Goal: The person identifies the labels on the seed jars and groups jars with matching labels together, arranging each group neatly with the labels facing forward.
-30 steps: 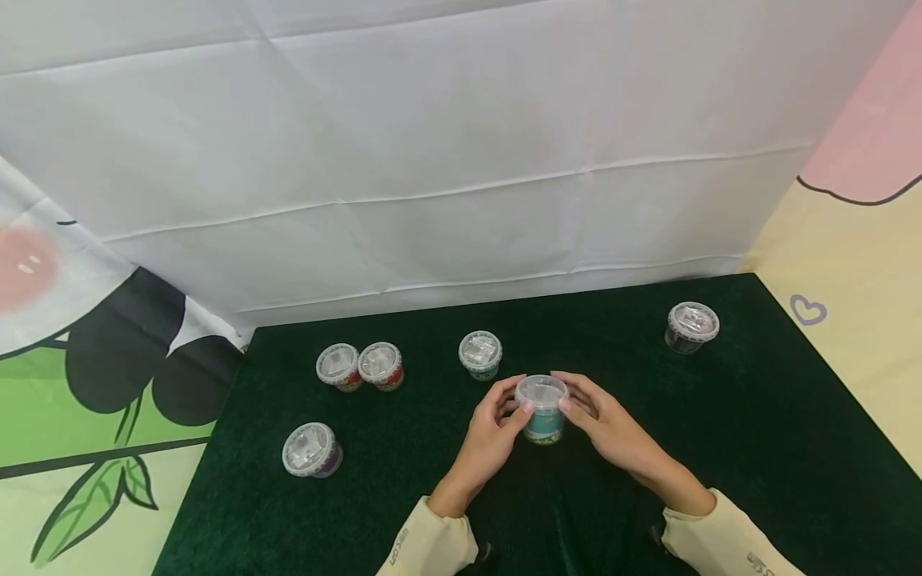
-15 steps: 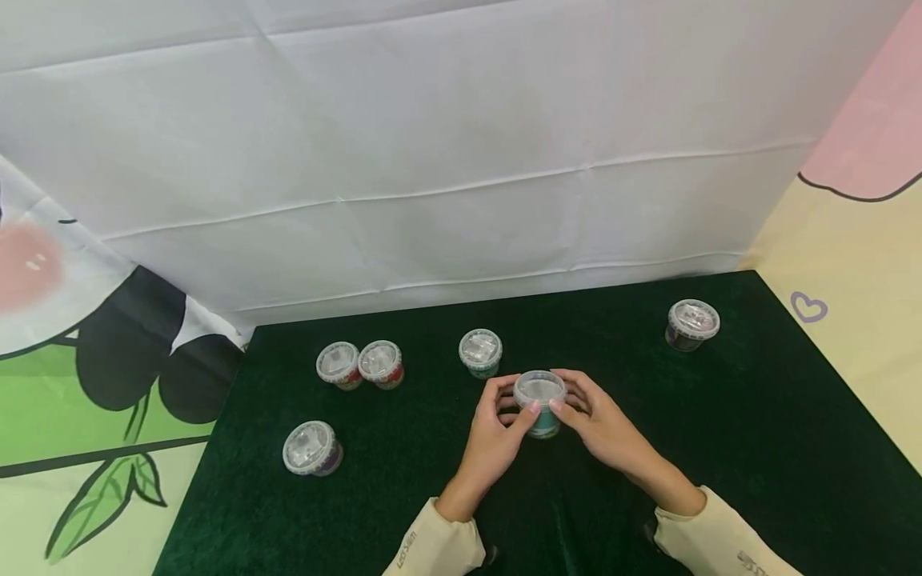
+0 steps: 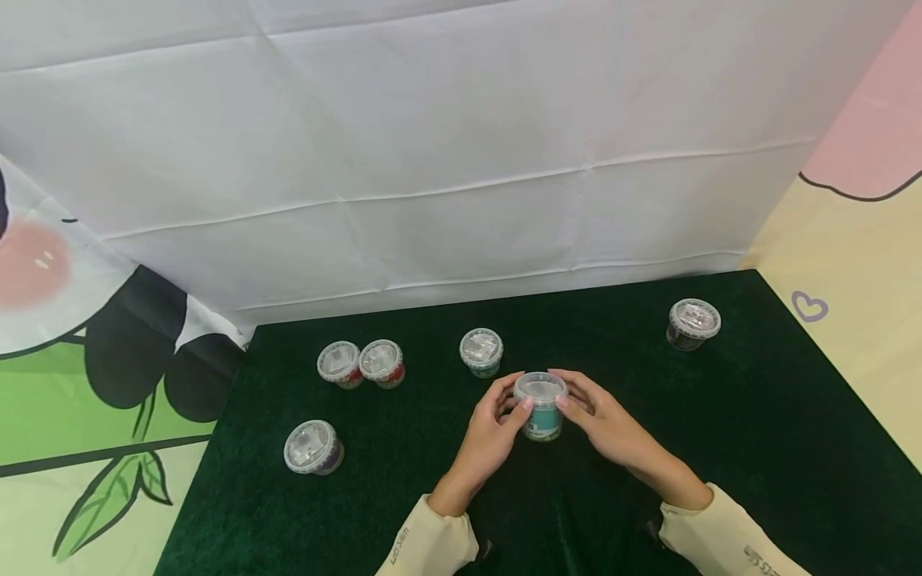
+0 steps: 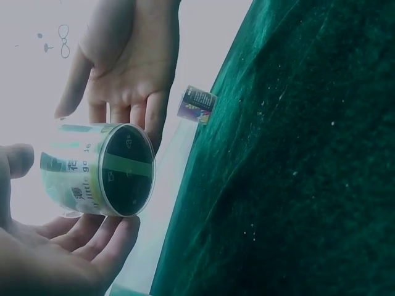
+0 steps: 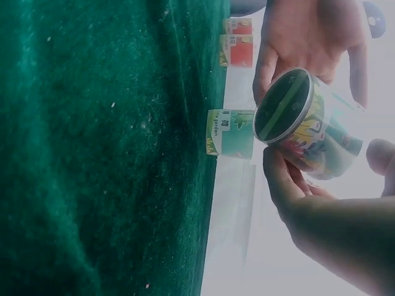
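Note:
A clear plastic tub with a lid and a teal printed label (image 3: pixel 543 422) is held up between both hands in the head view. My left hand (image 3: pixel 490 432) grips its left side, thumb at the front and fingers behind. On the other side my right hand (image 3: pixel 611 428) grips it the same way. Both wrist views show the round base of the tub (image 4: pixel 128 171) off the green cloth, with fingers curled along its wall. In the right wrist view, colourful printing shows on the side of the tub (image 5: pixel 324 132).
Green cloth (image 3: pixel 403 496) covers the table. Behind the hands stands a green-labelled tub (image 3: pixel 481 352). Two red-labelled tubs (image 3: pixel 338 364) stand side by side at back left, a purple one (image 3: pixel 313 448) nearer. A dark tub (image 3: pixel 691 324) is at back right. White fabric (image 3: pixel 461 160) hangs behind.
The tub has tilted and turned slightly in the hands, so another part of its label faces the head camera. Both hands shifted a little with it; the other tubs stayed put.

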Demonstrator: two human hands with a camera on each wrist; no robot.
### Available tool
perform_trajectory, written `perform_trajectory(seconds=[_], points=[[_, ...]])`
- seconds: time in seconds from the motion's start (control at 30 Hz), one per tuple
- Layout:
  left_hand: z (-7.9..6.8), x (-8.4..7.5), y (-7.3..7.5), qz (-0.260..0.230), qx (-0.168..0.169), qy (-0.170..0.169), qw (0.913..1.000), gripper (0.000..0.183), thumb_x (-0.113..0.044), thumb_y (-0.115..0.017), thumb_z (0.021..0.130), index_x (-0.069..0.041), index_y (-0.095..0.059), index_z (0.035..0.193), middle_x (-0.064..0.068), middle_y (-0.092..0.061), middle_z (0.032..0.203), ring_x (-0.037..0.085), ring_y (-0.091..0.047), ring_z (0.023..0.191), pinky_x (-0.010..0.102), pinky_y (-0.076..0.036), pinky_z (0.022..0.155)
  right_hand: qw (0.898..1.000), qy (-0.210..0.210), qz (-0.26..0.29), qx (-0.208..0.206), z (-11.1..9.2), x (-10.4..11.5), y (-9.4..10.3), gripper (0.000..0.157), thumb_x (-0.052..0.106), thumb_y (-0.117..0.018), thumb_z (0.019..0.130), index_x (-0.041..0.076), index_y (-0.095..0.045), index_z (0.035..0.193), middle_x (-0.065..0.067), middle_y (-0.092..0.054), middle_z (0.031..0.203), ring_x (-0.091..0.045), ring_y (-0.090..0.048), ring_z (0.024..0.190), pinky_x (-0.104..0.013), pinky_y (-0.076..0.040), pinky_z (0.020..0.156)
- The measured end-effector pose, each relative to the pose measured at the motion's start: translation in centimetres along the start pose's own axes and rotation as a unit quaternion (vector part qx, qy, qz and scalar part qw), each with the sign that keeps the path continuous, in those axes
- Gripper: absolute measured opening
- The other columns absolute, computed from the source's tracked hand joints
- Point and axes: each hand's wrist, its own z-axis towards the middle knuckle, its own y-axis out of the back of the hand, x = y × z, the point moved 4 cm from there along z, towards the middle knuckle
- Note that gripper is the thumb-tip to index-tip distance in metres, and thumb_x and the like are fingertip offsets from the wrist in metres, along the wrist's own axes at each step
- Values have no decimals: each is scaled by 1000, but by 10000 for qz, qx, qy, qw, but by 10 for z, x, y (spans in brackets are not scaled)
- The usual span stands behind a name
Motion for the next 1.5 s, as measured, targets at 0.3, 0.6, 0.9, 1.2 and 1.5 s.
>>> perform_trajectory(seconds=[0.3, 0.6, 0.9, 1.2, 1.5], points=[[0, 0, 1, 7, -366, -172, 9992, 44, -21, -60, 109, -4, -49, 148, 16, -61, 142, 31, -61, 125, 38, -51, 101, 9995, -27, -44, -303, 1, -2, -2, 56, 24, -49, 113, 1, -31, 161, -28, -45, 157, -46, -46, 145, -59, -42, 117], [1, 0, -4, 204, -669, -130, 9975, 45, -23, -67, 104, -7, -51, 143, 14, -59, 139, 27, -60, 123, 38, -51, 99, 9983, -130, -202, -524, 4, -2, -6, 54, 23, -52, 112, 1, -33, 158, -26, -48, 154, -44, -50, 142, -59, -45, 115], [2, 2, 2, 132, -200, 118, 9996, 46, -27, -59, 110, -8, -48, 150, 13, -58, 145, 30, -59, 127, 38, -51, 100, 9994, -265, -25, -209, 4, -2, -3, 57, 25, -48, 114, 1, -30, 161, -29, -42, 160, -48, -42, 148, -65, -36, 119], [6, -1, 1, 205, -450, -168, 9986, 45, -24, -60, 109, -5, -50, 148, 15, -61, 142, 30, -61, 124, 41, -53, 100, 9989, -280, -43, -365, 8, 0, -4, 58, 27, -49, 114, 3, -29, 162, -28, -43, 159, -47, -43, 147, -64, -37, 119], [17, -7, 0, 667, -428, -591, 9951, 49, -21, -64, 107, -2, -47, 149, 18, -57, 142, 32, -58, 129, 51, -53, 105, 9988, 76, -285, -383, 20, -2, 6, 58, 17, -56, 111, 0, -31, 160, -29, -44, 158, -48, -47, 144, -60, -46, 114]])
